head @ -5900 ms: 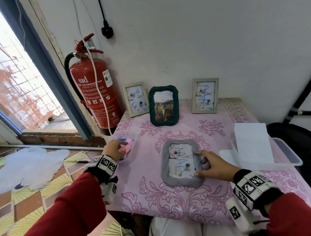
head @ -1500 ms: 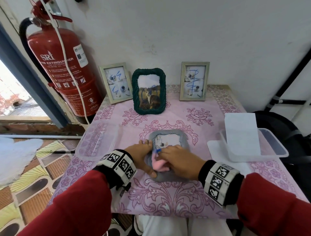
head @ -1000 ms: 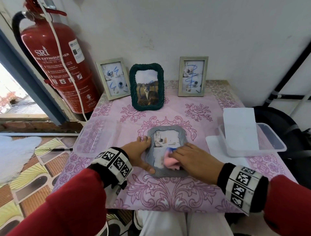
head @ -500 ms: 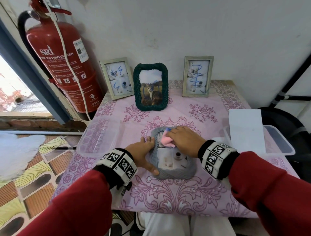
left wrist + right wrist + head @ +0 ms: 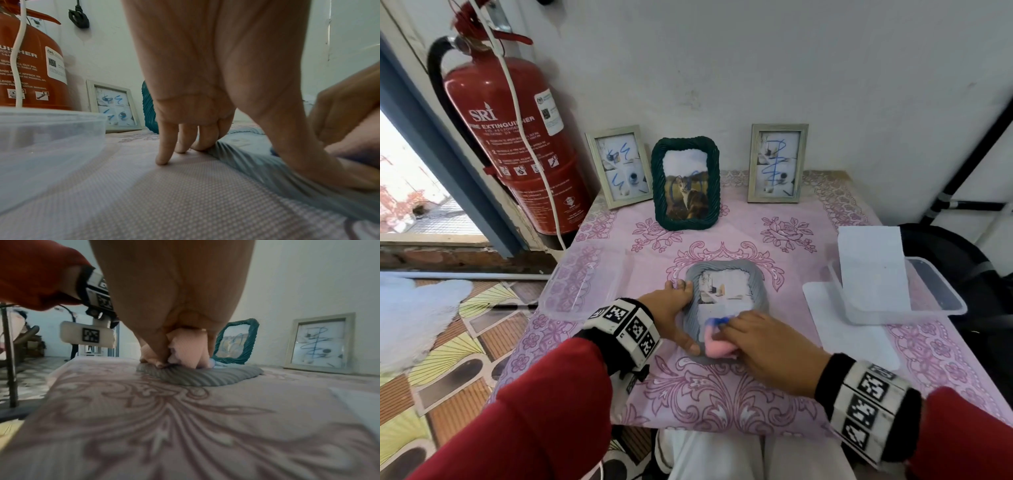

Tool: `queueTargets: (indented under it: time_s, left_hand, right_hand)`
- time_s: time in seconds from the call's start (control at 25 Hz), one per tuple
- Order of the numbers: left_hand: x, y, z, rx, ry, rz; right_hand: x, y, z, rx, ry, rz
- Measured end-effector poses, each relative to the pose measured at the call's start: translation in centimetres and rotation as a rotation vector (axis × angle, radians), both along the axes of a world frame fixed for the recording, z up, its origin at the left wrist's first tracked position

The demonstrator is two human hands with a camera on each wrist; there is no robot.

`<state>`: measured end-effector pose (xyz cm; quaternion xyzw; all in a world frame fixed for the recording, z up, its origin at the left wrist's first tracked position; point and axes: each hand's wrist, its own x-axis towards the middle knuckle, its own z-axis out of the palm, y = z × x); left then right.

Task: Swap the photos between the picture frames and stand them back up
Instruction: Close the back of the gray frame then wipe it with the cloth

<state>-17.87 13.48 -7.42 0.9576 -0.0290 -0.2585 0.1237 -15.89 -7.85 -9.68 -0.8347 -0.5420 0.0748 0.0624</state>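
Head view, left to right: red extinguisher against the wall beside the desk, which wears a pink patterned cloth. Clear tub at the desk's left edge. Along the back wall stand three frames: pale frame with blue scribbles, green frame with a cat photo, second pale frame. Grey frame lies flat at desk centre, face up, photo showing. Far right, a second clear tub with a white sheet leaning in it.

Left hand rests on the grey frame's left edge, fingers spread, thumb on the near corner. Right hand has its fingers curled round a pink cloth with a blue patch, pressed onto the lower part of the frame.

Left wrist view adds: left fingers straight, little fingertip on the desk cloth, the others against the grey frame's ribbed rim; thumb lies along the rim. Tub wall fills the left of the picture.

Right wrist view adds: pink cloth bunched under the palm, thumb touching the ribbed rim. The glass under the cloth is hidden here; only the head view shows the photo.
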Motion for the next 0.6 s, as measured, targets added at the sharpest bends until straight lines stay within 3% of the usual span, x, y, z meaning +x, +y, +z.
queueTargets:
  time_s: [0.36, 0.6]
  left_hand:
    - [-0.3, 0.5, -0.6, -0.09, -0.024, 0.012]
    - [0.0, 0.4, -0.9, -0.057, 0.02, 0.021]
  right_hand:
    - [4.2, -0.4, 0.9, -0.129, -0.181, -0.1]
    - [7.7, 2.4, 0.5, -0.099, -0.13, -0.18]
